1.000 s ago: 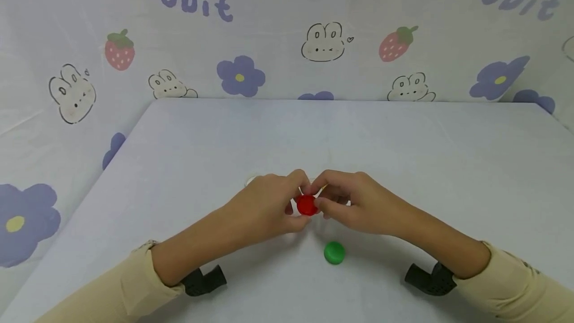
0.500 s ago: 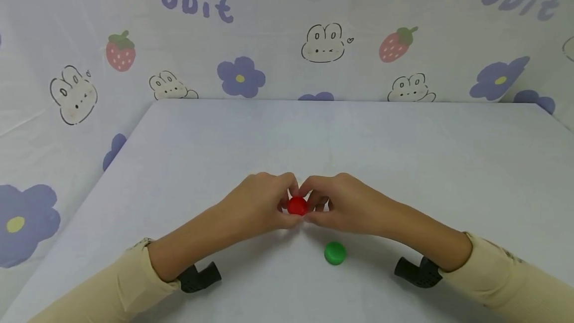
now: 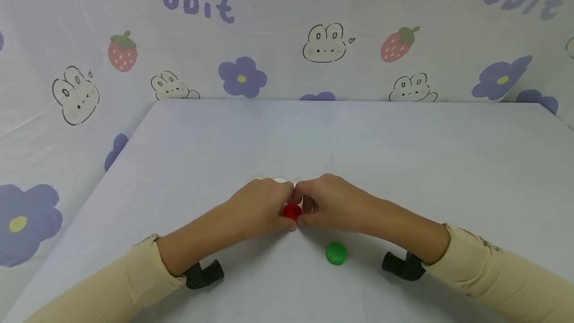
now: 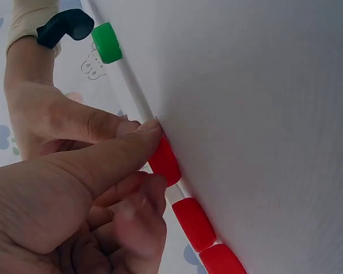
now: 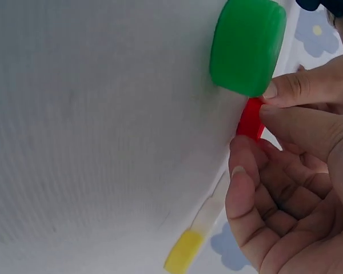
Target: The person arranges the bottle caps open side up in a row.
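A small round red cap-like piece (image 3: 292, 212) sits between both hands, low over the white table. My left hand (image 3: 257, 206) pinches it from the left with thumb and curled fingers. From the right, my right hand (image 3: 336, 203) holds its other side, thumb tip beside the left thumb. In the left wrist view the held red piece (image 4: 166, 162) shows its ribless, glossy side, and two more red pieces (image 4: 194, 224) lie past the left fingers. A green round piece (image 3: 336, 253) lies nearer the body, just right of the hands.
Pale round rims (image 3: 280, 180) show behind the left hand. A yellow piece (image 5: 184, 251) with a clear part beside it lies beyond the right hand in the right wrist view. Dark wrist mounts (image 3: 204, 274) hang under both sleeves. A printed cloth (image 3: 358, 14) rises behind the table.
Both hands have shifted slightly left and toward the body with the red piece, and their fingertips have drawn closer together around it. The green piece stays where it was.
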`<state>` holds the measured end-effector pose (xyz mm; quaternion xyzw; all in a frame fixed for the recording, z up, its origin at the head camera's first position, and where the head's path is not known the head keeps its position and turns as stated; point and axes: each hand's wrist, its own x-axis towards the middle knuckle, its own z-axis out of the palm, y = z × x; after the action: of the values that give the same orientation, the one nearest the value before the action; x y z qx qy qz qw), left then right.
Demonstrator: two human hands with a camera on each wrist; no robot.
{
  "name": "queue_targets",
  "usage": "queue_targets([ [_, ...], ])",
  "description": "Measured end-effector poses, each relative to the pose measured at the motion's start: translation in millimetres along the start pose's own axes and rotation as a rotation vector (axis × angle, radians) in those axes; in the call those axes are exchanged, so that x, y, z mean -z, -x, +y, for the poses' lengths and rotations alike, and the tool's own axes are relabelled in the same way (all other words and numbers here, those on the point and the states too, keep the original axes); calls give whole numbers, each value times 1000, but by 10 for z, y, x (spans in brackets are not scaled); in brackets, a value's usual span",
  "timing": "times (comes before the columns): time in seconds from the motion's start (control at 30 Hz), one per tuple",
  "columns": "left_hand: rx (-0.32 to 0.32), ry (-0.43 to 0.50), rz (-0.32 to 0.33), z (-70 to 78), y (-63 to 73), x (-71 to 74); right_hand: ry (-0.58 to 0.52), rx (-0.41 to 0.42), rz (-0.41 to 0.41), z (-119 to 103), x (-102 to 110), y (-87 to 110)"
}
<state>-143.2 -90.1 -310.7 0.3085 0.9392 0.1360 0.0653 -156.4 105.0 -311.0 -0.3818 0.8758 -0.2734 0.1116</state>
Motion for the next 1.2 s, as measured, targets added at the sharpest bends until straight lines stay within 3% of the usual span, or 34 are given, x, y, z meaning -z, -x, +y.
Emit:
queue_targets([
  [0.17,29,-10,-16,-3,-35,30,74,-36,13,-3,7,-15],
  [0.5,59,-39,-4,-12,-113,29,119,-42,46,36,4,-52],
  [1.2,56,-77,39,-8,-139,3,98,-52,59,97,27,-17],
])
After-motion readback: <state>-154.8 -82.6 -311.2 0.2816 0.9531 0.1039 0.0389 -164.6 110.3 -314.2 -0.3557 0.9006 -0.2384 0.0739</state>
